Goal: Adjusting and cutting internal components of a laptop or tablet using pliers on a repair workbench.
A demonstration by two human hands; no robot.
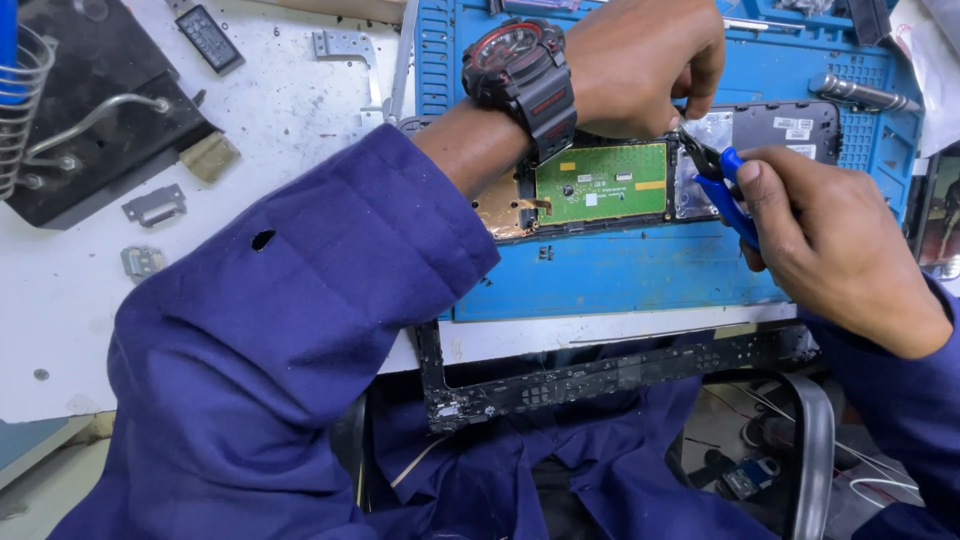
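A black device shell with a green circuit board (601,182) lies on a blue work mat (620,270). My left hand (640,65), with a black and red wristwatch (520,75) on the wrist, reaches across the shell and pinches something small near its silver-foiled part (712,130). Blue-handled pliers (722,185) sit in the grip of my right hand (835,245), their dark jaws pointing at the spot under my left fingertips. What the jaws touch is hidden by my fingers.
A black frame strip (600,375) lies along the table's front edge over my lap. Small metal brackets (155,205) and a hinge piece (345,45) lie on the white tabletop at left. A metal screwdriver handle (860,92) rests at the mat's far right.
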